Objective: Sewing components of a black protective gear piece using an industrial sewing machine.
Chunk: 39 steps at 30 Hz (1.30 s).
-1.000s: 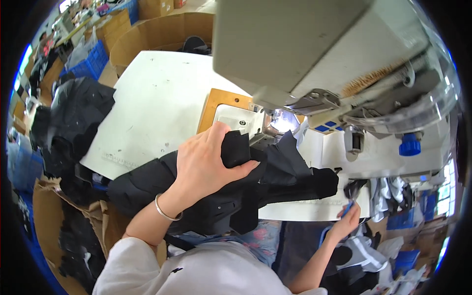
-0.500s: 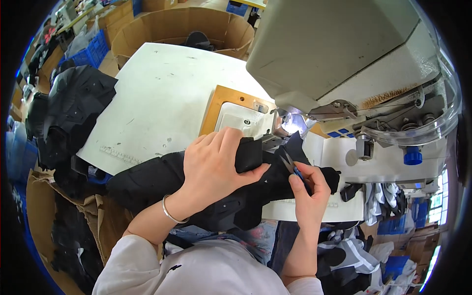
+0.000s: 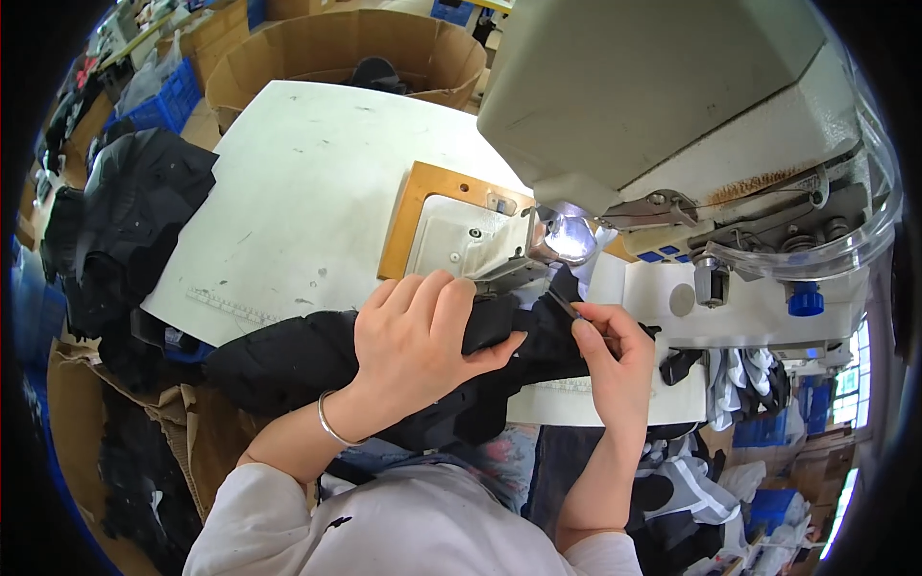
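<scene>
1. Table (image 3: 307,182): white. I note marks on its surface and a worn ruler print toward its near left corner.
2. Machine (image 3: 634,96): a sewing head over the table's right half, its lamp lit above the stitching area.
3. Carton (image 3: 250,72): stands beyond the table's far edge, with a dark item inside.
4. Cloth (image 3: 283,360): black, in layers, lying along the table's near edge and partly over it. Its long axis runs left to right, roughly with that edge. A pointed flap at its right part stands toward the machine's lamp.
5. Frame (image 3: 397,235): orange, around a pale plate, farther in from the near edge than the left hand.
6. Left hand (image 3: 418,331): I find it closed over the cloth's middle, thumb stretched rightward along a folded edge.
7. Right hand (image 3: 619,360): pinching scissors between thumb and fingers, over the table's near right part.
8. Scissors (image 3: 563,305): only a slim dark blade is visible to me. It points from the right fingertips toward the far left, across the flap's base. The right hand is nearer the flap; the left hand lies to its left. Whether the blade touches cloth, or stands open, I cannot tell.
</scene>
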Each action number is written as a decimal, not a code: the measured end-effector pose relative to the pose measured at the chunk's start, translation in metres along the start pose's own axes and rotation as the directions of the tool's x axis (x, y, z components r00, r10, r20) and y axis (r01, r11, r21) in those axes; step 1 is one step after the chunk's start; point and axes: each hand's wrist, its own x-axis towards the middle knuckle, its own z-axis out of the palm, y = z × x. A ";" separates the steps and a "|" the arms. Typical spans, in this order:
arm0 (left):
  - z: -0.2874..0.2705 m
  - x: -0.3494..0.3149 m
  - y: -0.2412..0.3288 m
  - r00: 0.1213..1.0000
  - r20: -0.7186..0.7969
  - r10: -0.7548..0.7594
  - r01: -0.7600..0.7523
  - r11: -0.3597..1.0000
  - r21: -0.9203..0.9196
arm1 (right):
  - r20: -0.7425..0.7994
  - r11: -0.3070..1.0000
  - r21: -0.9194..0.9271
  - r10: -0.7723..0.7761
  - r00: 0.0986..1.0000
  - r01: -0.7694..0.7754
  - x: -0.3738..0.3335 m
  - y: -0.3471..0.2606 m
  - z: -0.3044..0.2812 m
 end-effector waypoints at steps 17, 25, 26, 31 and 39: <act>-0.009 -0.005 0.001 0.991 0.132 -0.034 0.054 0.986 -0.155 | -0.026 0.839 -0.483 -0.299 0.954 0.250 0.004 0.023 0.001; -0.007 -0.007 -0.014 0.922 0.311 -0.229 0.303 0.928 -0.217 | -0.216 0.744 -0.654 -0.360 0.907 0.139 0.032 0.062 -0.027; -0.005 -0.006 -0.013 0.921 0.314 -0.229 0.303 0.929 -0.212 | -0.200 0.731 -0.675 -0.305 0.931 0.094 0.032 0.058 -0.022; 0.004 -0.011 -0.011 0.985 0.168 -0.049 0.102 0.940 -0.327 | -0.160 0.830 -0.538 -0.272 0.949 0.147 0.038 0.065 -0.022; 0.022 -0.033 -0.023 0.981 -0.142 0.130 -0.167 0.941 -0.296 | -0.145 0.900 -0.387 -0.276 0.950 0.202 0.018 0.085 -0.037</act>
